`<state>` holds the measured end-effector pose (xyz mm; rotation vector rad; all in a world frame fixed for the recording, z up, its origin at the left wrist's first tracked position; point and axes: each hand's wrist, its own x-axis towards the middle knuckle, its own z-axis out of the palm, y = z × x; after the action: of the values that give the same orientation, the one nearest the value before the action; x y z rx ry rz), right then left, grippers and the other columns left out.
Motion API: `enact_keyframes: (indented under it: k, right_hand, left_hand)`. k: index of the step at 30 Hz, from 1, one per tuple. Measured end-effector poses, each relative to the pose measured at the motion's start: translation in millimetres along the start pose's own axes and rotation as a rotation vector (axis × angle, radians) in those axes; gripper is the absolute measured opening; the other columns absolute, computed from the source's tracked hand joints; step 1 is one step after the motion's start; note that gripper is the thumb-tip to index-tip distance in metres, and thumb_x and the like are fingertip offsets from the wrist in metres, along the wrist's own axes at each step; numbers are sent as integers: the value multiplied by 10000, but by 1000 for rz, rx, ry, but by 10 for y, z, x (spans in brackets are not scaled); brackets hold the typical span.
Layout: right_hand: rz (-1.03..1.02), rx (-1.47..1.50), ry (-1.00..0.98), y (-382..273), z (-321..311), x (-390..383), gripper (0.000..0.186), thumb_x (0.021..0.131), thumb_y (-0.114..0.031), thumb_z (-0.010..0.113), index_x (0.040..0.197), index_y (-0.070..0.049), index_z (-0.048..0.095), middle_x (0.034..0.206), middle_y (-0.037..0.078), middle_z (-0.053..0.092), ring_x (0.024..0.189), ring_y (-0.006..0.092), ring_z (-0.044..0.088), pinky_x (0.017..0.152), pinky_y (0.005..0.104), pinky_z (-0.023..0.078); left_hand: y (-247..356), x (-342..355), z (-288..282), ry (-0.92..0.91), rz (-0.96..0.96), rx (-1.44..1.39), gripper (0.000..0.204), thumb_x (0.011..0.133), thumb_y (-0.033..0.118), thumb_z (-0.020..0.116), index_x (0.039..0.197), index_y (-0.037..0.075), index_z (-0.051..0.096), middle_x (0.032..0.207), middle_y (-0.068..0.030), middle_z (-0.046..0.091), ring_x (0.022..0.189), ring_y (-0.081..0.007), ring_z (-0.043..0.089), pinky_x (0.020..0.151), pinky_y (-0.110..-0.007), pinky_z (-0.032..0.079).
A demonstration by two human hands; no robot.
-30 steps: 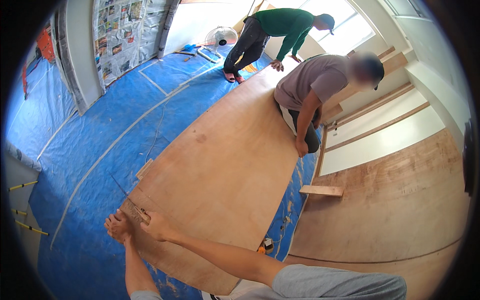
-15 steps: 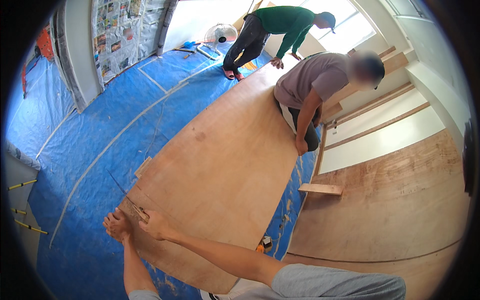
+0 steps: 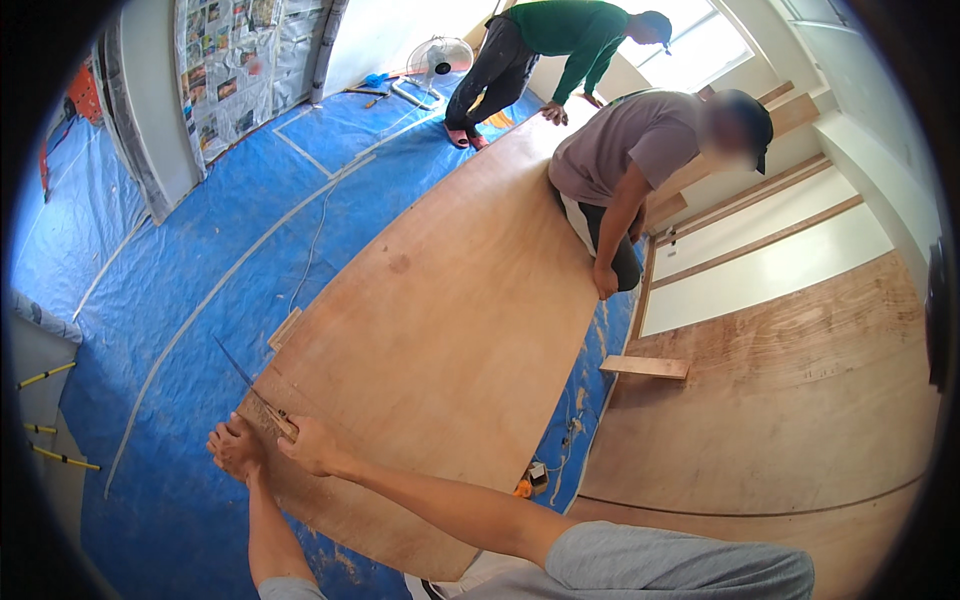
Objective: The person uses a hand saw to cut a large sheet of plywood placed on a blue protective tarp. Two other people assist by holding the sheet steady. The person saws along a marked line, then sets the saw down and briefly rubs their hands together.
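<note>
A large plywood sheet (image 3: 440, 370) stretches away from me. My right hand (image 3: 314, 446) is closed around the wooden handle of a handsaw (image 3: 270, 408), near the sheet's left edge. The saw's narrow dark blade crosses that edge and points up and left over the blue tarp. Just left of it, my left hand (image 3: 236, 448) is closed over the edge of the plywood. A faint line runs across the sheet close to the blade.
A person in a mauve shirt (image 3: 630, 150) leans on the sheet's right side; another in green (image 3: 565, 40) bends at its far end. Blue tarp (image 3: 190, 370) covers the floor. A fan (image 3: 440, 62) stands far back. A short board (image 3: 645, 367) lies at right.
The view has shifted slightly. My hands stay at nearly the same spot, with the saw shifted only a little along its blade's line. The two people hold about the same poses.
</note>
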<state>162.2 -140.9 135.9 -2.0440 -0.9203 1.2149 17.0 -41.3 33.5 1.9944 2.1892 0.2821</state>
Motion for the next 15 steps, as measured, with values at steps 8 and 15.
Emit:
enact_keyframes:
  k: [8, 15]
  right_hand:
    - [33, 17, -20, -42, -21, -14, 517, 902, -337, 680, 1293, 1, 649, 1121, 285, 709, 1045, 438, 688, 911, 475, 541]
    - [-26, 42, 1, -13, -14, -27, 507, 904, -330, 681, 1282, 7, 650, 1123, 280, 711, 1040, 432, 688, 920, 474, 539]
  left_hand:
    - [26, -1, -44, -67, -33, -8, 531, 1045, 529, 459, 1026, 49, 684, 1149, -148, 644, 1172, -368, 566, 961, -533, 459]
    - [28, -16, -69, -65, -17, -7, 521, 1045, 523, 460, 1026, 52, 680, 1138, -149, 648, 1159, -372, 568, 966, -531, 458]
